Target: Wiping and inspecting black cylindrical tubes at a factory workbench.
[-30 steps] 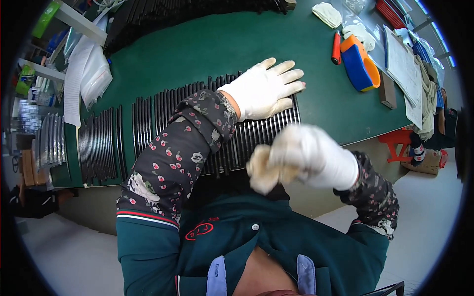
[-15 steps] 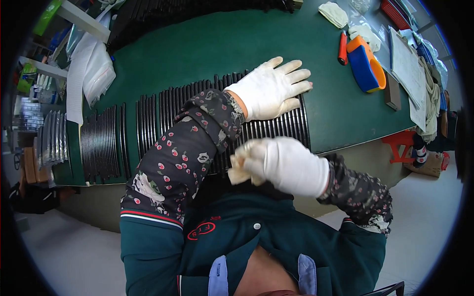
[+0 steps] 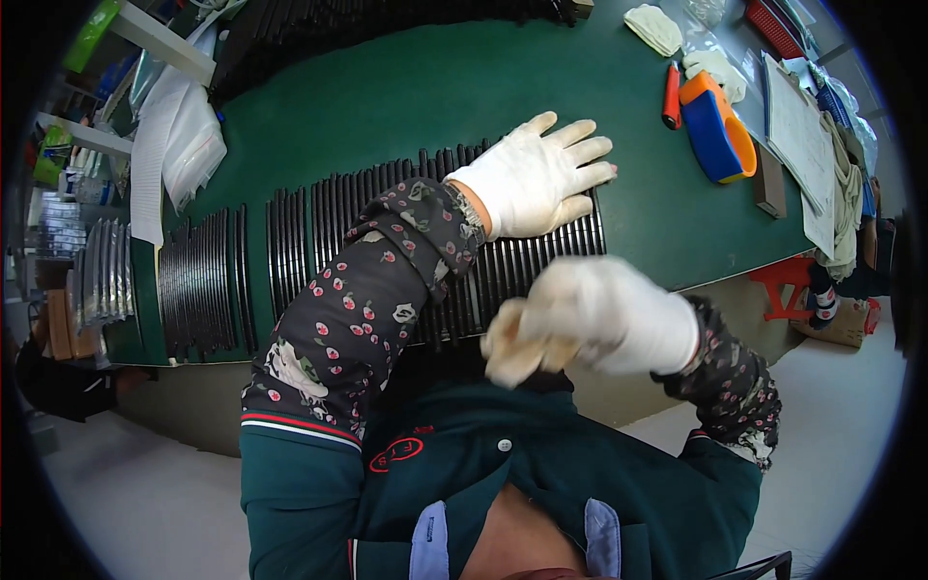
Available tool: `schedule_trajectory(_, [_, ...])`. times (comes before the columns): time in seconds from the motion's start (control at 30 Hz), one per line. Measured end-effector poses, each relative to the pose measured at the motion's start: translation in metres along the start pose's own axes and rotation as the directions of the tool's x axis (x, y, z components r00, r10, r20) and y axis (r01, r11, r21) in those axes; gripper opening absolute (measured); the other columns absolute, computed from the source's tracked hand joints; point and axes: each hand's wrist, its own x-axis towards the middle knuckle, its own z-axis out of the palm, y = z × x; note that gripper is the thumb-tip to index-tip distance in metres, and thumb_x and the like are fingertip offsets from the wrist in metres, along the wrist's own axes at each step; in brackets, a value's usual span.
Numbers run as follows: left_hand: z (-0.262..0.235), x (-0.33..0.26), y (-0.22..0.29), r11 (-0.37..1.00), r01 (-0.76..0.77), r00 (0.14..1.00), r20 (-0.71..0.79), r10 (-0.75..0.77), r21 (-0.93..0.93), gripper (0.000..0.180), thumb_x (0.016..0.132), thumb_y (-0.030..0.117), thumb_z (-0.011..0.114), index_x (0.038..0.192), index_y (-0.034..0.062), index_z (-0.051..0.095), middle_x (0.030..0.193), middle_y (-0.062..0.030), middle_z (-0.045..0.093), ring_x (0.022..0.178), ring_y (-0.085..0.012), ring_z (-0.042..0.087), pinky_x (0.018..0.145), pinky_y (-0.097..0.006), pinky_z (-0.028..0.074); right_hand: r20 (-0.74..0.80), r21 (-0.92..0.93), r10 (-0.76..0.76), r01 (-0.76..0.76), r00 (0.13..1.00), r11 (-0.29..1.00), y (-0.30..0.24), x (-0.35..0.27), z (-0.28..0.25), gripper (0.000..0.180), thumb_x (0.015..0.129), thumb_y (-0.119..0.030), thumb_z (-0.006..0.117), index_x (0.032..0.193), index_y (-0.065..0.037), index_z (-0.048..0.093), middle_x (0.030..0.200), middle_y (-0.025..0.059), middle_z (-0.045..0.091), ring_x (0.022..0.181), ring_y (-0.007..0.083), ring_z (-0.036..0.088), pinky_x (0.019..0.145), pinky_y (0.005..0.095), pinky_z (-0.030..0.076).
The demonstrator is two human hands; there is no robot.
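Observation:
A row of thin, glossy black rods (image 3: 503,275) lies side by side on the green tabletop. Across the far right end of this row my left hand (image 3: 536,179), in a white glove, lies flat with its fingers spread. Close to the table's front edge is my right hand (image 3: 623,309), gloved too and slightly smeared by motion. Its fingers are closed round a crumpled cream cloth (image 3: 514,350). My left sleeve covers part of the rods.
Another batch of black rods (image 3: 198,290) lies at the left. Farther right are a red cutter (image 3: 671,95), a blue-and-orange tape dispenser (image 3: 713,135), a dark block (image 3: 769,184) and papers (image 3: 802,135). A large dark bundle (image 3: 387,34) sits at the back.
My right hand has moved a little to the right and toward me with the cloth. The left hand has shifted slightly right over the rods, fingers still spread.

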Motion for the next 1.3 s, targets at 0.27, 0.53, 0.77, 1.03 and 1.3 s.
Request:
schedule_trajectory(0.27, [0.006,0.010,0.005,0.999,0.016,1.000,0.012,-0.016,0.033,0.047,0.093,0.036,0.050,0.134,0.0118,0.048,0.144,-0.0102,0.041,0.136,-0.0281,0.035,0.111,-0.047,0.030,0.334,0.029,0.064,-0.078,0.941,0.996,0.000,-0.032,0.006,0.035,0.067,-0.002,0.067,0.100,-0.014,0.064,0.092,0.0053,0.064,0.080,0.0265,0.062,0.067,0.0359,0.053])
schedule_trajectory(0.53, [0.011,0.014,0.005,0.998,0.022,1.000,0.015,-0.023,0.056,0.048,0.094,0.036,0.049,0.136,0.0126,0.046,0.145,-0.0093,0.041,0.138,-0.0264,0.034,0.111,-0.047,0.029,-0.069,-0.061,0.089,-0.094,0.994,0.994,0.033,-0.048,-0.002,0.049,0.061,0.007,0.068,0.106,-0.012,0.063,0.097,0.0076,0.064,0.088,0.0292,0.063,0.072,0.0349,0.053])
schedule_trajectory(0.77, [0.005,0.017,0.006,0.996,0.008,0.999,0.031,-0.011,0.086,0.049,0.094,0.036,0.049,0.136,0.0119,0.046,0.145,-0.0095,0.041,0.137,-0.0258,0.034,0.111,-0.046,0.029,-0.303,-0.274,0.194,-0.280,0.933,0.920,0.022,-0.039,-0.033,0.050,0.060,0.011,0.063,0.105,-0.011,0.064,0.097,0.0106,0.063,0.083,0.0316,0.061,0.067,0.0361,0.051])
schedule_trajectory(1.03, [0.002,0.012,0.004,0.998,0.045,0.999,0.024,-0.046,0.050,0.054,0.093,0.038,0.051,0.140,0.0122,0.043,0.151,-0.0115,0.032,0.142,-0.0277,0.026,0.113,-0.051,0.024,0.133,0.073,0.298,-0.309,0.945,0.948,-0.011,-0.052,-0.026,0.025,0.069,-0.002,0.072,0.092,-0.009,0.065,0.084,0.0066,0.061,0.075,0.0266,0.061,0.065,0.0343,0.050])
schedule_trajectory(1.3, [-0.048,-0.066,-0.032,0.997,0.071,0.997,-0.025,-0.070,0.031,0.067,0.082,0.029,0.067,0.140,0.0098,0.040,0.150,-0.0141,0.031,0.141,-0.0335,0.026,0.114,-0.051,0.025,-0.127,0.020,0.349,-0.349,0.929,0.937,-0.011,-0.047,-0.035,0.021,0.076,-0.004,0.067,0.097,-0.005,0.065,0.083,0.0089,0.060,0.076,0.0244,0.060,0.067,0.0333,0.049])
